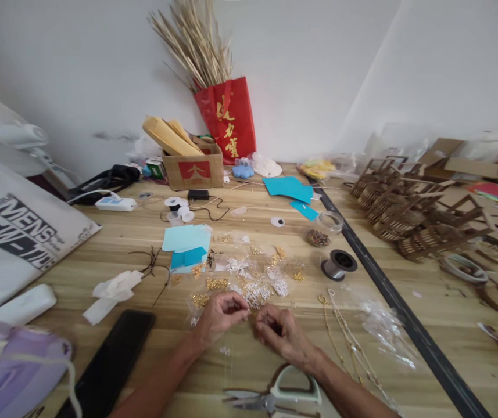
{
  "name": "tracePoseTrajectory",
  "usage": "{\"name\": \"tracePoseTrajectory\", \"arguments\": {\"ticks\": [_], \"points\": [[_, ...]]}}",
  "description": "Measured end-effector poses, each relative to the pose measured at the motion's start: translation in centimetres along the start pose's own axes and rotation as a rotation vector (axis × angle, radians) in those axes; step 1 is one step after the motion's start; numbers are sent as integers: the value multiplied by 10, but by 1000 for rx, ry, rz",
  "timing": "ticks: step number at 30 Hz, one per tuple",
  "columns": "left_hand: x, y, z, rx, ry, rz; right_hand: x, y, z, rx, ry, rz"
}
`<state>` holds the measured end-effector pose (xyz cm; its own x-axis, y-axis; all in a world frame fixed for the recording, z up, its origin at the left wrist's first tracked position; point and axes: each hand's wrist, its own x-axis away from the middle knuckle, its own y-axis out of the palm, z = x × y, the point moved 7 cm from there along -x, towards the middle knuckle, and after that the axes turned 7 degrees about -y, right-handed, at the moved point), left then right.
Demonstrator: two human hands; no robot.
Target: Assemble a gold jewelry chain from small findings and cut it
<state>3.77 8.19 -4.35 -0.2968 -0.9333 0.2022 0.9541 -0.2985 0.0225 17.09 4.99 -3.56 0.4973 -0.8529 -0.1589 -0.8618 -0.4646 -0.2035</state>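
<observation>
Both hands come together above the table [165,325], low and close, probably because the pieces there are tiny. The left hand [229,310] has its thumb and forefinger brought nearly together; a pale speck shows at their tips, too small to name, and I cannot tell whether it is gripped. The right hand [286,334] has its fingers curled inward just beside it; whether they grasp anything is hidden.

Silver bits [256,294] and gold bits [217,284] lie just beyond the fingertips, on and in small clear bags spread across the table, perhaps to keep each sort apart yet within reach. A few loose silver pieces [225,351] lie on the near side of the left hand. The scissors [270,402] rest near the right forearm, likely kept close for easy picking up, and chains [353,348] stretch out beyond that arm, seemingly laid long so that they do not tangle.

Farther off, a shallow dish holds brown beads [318,237], near a spool [339,265] that appears wound with fine grey wire. At the back, a cardboard box [194,174] holds yellow envelopes [170,136], and a red bag [242,122] holds dry stalks [199,46], upright but leaning, with the wall behind.
</observation>
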Motion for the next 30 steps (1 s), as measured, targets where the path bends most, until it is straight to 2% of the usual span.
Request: {"name": "tracePoseTrajectory", "arguments": {"ticks": [13,20,30], "points": [[2,6,0,15,-32,-74,0,-1,0,18,3,1],[1,4,4,1,15,-65,0,-1,1,1,-1,4],[-1,4,-2,43,-50,-72,0,-1,2,0,-13,2]]}}
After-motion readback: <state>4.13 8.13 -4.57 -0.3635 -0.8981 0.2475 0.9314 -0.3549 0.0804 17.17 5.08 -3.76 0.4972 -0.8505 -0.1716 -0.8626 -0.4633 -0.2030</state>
